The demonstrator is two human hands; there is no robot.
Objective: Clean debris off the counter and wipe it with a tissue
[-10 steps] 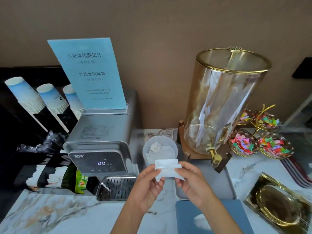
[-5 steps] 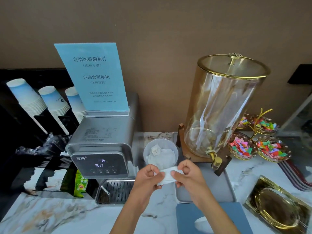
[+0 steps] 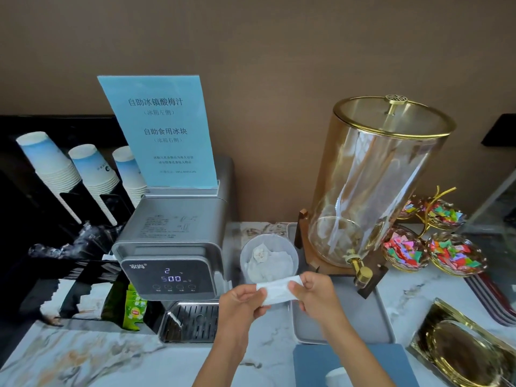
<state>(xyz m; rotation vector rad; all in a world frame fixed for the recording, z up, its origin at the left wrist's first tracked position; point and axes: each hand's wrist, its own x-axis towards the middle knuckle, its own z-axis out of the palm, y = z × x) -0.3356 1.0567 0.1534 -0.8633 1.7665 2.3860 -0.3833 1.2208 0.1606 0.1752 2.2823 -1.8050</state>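
Observation:
A folded white tissue [image 3: 276,291] is pinched between both hands above the marble counter [image 3: 83,356]. My left hand [image 3: 241,304] grips its left end and my right hand [image 3: 314,296] grips its right end. Just behind the tissue stands a small clear bin [image 3: 269,261] with crumpled white paper inside. The hands hover in front of that bin, near the left edge of a grey tray [image 3: 371,322].
A silver water dispenser [image 3: 173,247] with a blue sign stands at the left, green tea packets [image 3: 135,308] beside it. A glass drink dispenser [image 3: 382,177] sits on the tray. Candy bowls [image 3: 435,250], a gold tray [image 3: 469,356] and a blue mat [image 3: 349,364] lie to the right.
The tissue has been folded narrower between my hands, and both hands sit slightly lower in view as the camera tilted up. The dispenser's display digits have changed.

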